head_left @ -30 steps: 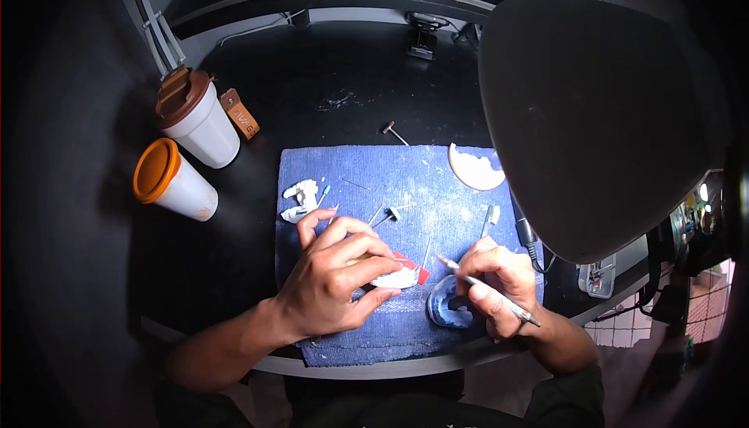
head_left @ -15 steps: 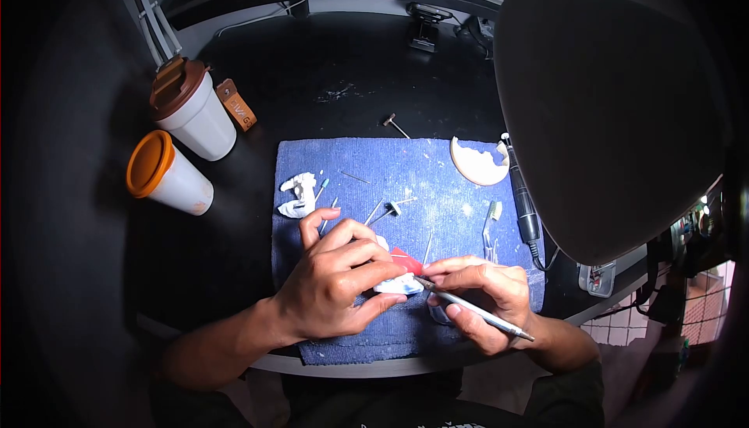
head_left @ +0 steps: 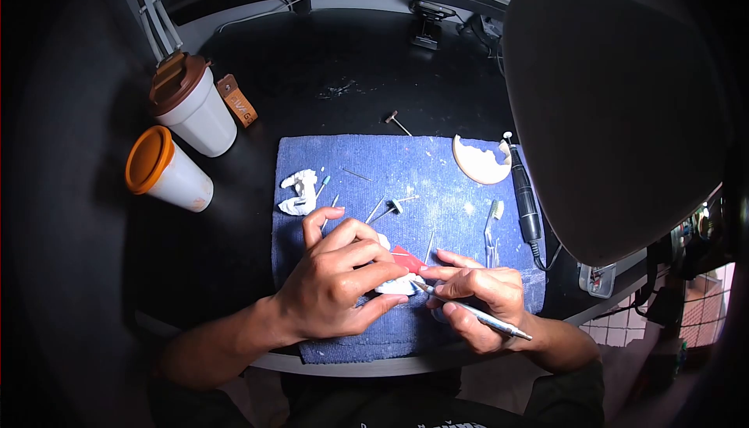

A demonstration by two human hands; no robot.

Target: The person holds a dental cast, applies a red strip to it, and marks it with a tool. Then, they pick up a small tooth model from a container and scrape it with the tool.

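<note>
My left hand [head_left: 342, 281] pinches a small white plaster-like piece [head_left: 396, 284] with blue marks on it, thumb below and fingers above. In my right hand [head_left: 490, 291] is a slim silver pen-like tool [head_left: 491, 319], held like a pencil. Its dark pointed tip meets or nearly meets the white piece's right side. A red sheet-like piece [head_left: 408, 259] lies just behind, partly covered by my fingers. Under both hands spreads a blue cloth [head_left: 351, 347]. Near my left fingertips sit a green-headed bur [head_left: 395, 206] and other thin metal tools.
A white cast [head_left: 298, 194], a round white disc [head_left: 480, 164] with a broken edge, a toothbrush [head_left: 493, 229] and a black rotary handpiece [head_left: 527, 206] lie on the cloth. Two lidded cups, one brown-topped [head_left: 204, 120] and one orange-topped [head_left: 179, 178], stand left. A dark lamp head [head_left: 616, 124] overhangs the right.
The tool's tip has shifted slightly left and up over the white piece. My right hand's fingers have moved a little with it. The left hand keeps its hold.
</note>
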